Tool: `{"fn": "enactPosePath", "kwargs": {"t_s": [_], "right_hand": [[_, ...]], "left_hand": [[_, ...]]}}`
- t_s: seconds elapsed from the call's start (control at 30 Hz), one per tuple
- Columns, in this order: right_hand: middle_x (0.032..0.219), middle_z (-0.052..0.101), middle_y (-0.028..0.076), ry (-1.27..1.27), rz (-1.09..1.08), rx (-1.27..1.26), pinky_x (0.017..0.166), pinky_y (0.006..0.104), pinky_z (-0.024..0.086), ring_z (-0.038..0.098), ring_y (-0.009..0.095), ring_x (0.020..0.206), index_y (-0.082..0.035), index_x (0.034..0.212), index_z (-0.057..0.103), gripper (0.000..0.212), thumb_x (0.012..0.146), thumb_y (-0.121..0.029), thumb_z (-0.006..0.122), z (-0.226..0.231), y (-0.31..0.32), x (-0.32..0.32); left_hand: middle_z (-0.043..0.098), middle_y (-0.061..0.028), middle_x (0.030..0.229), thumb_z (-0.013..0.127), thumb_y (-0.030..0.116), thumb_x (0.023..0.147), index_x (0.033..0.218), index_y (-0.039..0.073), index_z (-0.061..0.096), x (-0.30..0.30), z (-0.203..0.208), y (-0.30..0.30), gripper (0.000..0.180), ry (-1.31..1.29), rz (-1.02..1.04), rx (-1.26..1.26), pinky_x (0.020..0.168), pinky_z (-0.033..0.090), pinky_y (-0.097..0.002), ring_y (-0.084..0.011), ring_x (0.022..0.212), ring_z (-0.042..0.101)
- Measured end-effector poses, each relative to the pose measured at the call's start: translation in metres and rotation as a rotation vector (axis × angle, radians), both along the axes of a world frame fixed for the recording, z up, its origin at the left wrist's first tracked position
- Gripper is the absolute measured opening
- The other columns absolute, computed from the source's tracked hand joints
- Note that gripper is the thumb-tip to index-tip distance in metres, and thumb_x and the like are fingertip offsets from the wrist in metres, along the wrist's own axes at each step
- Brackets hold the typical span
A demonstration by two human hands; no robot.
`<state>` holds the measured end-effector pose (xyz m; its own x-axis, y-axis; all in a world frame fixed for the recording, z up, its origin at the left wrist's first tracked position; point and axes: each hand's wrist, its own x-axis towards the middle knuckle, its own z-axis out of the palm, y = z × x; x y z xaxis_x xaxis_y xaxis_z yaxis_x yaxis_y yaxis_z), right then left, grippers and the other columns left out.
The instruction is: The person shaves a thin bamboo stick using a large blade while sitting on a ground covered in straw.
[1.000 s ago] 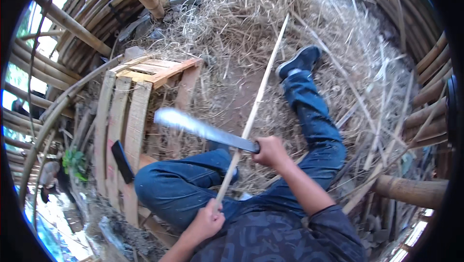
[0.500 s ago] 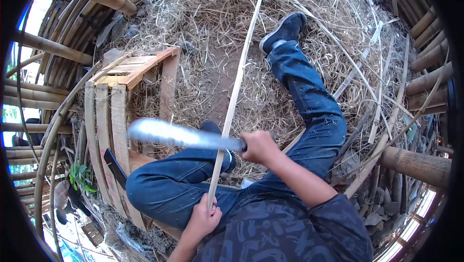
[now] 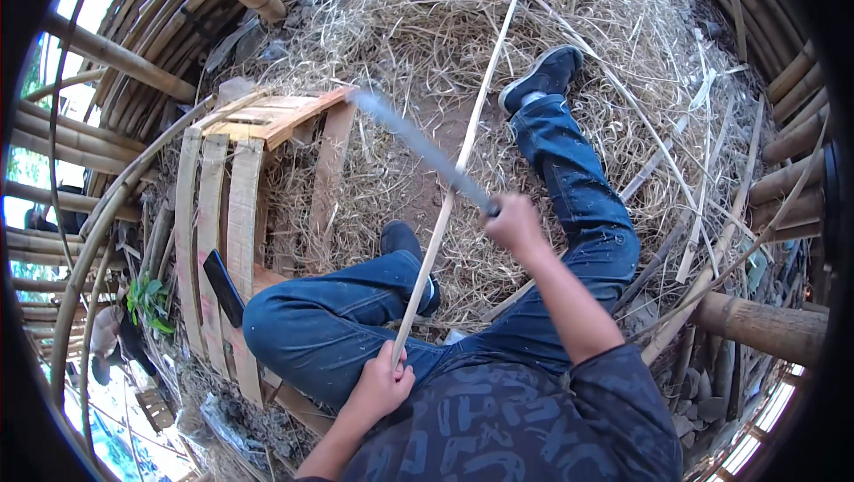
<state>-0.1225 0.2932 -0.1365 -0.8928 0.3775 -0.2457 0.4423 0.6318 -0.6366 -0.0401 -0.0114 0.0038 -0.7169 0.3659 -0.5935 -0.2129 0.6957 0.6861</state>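
Note:
My left hand [image 3: 382,381] is closed round the near end of a long pale bamboo strip [image 3: 435,235], close to my waist. From there the strip slants up and away between my legs, its far end over the shavings. In my right hand [image 3: 518,228] is the dark handle of a machete, gripped in a closed fist. Its long grey blade [image 3: 418,140] points to the far left and crosses the strip near the middle. The blade is a little blurred, and I cannot tell whether it touches the strip.
A wooden slatted crate [image 3: 212,215] stands left, with a dark phone-like slab [image 3: 223,288] leaning on it. Curly shavings [image 3: 400,28] cover the ground. Thin strips [image 3: 654,126] lie to the right. Bamboo poles [image 3: 765,329] wall both sides; a green plant [image 3: 149,302] grows left.
My right hand has moved away from me and slightly right; the machete has swung from pointing left to pointing far left, farther up the strip. My left hand keeps its hold.

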Motion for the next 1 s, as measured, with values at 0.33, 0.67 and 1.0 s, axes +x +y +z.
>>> {"fn": "enactPosePath", "kwargs": {"t_s": [0.33, 0.67, 1.0], "right_hand": [[0.075, 0.068, 0.019, 0.016, 0.325, -0.152, 0.072, 0.0453, 0.055, 0.067, 0.038, 0.074, -0.009, 0.087, 0.071, 0.025, 0.068, -0.024, 0.069, 0.019, -0.094, 0.065], [0.081, 0.068, 0.025, -0.159, -0.189, 0.066, 0.077, 0.0468, 0.053, 0.068, 0.04, 0.083, -0.002, 0.086, 0.071, 0.028, 0.074, -0.027, 0.067, 0.002, 0.025, 0.029], [0.091, 0.07, 0.021, -0.07, 0.034, 0.156, 0.084, 0.045, 0.054, 0.068, 0.038, 0.087, -0.006, 0.089, 0.073, 0.028, 0.072, -0.027, 0.065, 0.01, 0.025, -0.005]], "left_hand": [[0.048, -0.0079, 0.056, 0.066, 0.003, 0.083, 0.096, 0.001, 0.049, 0.008, -0.007, -0.008, 0.022, 0.114, -0.009, -0.035, 0.049, 0.043, -0.035, -0.0223, 0.048, 0.053], [0.046, -0.0058, 0.057, 0.07, 0.006, 0.081, 0.096, 0.002, 0.048, 0.009, -0.005, -0.007, 0.026, 0.137, -0.041, -0.01, 0.052, 0.042, -0.0312, -0.0154, 0.049, 0.047], [0.04, 0.008, 0.069, 0.075, 0.004, 0.081, 0.098, 0.007, 0.047, 0.005, -0.005, -0.03, 0.033, -0.313, 0.076, 0.318, 0.055, 0.033, -0.0169, -0.0003, 0.059, 0.035]]}}
